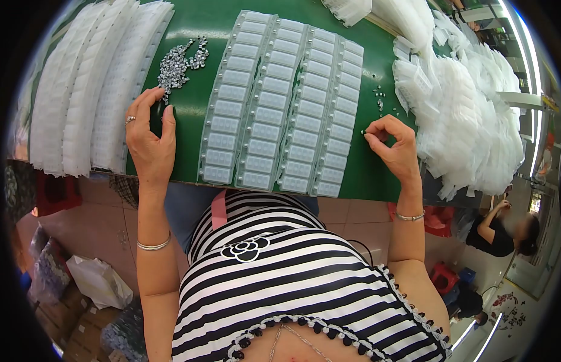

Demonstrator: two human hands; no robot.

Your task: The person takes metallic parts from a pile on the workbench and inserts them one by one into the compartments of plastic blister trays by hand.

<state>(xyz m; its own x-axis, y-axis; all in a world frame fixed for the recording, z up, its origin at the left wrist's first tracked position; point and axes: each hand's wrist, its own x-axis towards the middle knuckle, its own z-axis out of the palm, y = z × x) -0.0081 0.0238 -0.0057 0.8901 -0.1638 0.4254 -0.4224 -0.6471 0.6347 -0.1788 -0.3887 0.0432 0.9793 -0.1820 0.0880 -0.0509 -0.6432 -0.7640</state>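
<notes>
My left hand (150, 134) rests at the near left of the green table, thumb and fingers apart and nothing gripped. Its fingertips reach the lower end of a pile of small shiny silver pieces (173, 69). My right hand (395, 145) is at the table's right side, thumb and forefinger pinched together. A tiny speck shows at that pinch, too small to name. Between my hands lie several side-by-side strips of translucent plastic pockets (270, 96), with small silver dots along their edges. A few loose small pieces (380, 96) lie just beyond my right hand.
Stacked white translucent strips (81, 90) cover the table's left side. A large heap of similar white strips (461, 108) fills the right. The green tabletop (193, 114) ends just before my body. Another person (494, 232) is in the background at right, near red stools (443, 277).
</notes>
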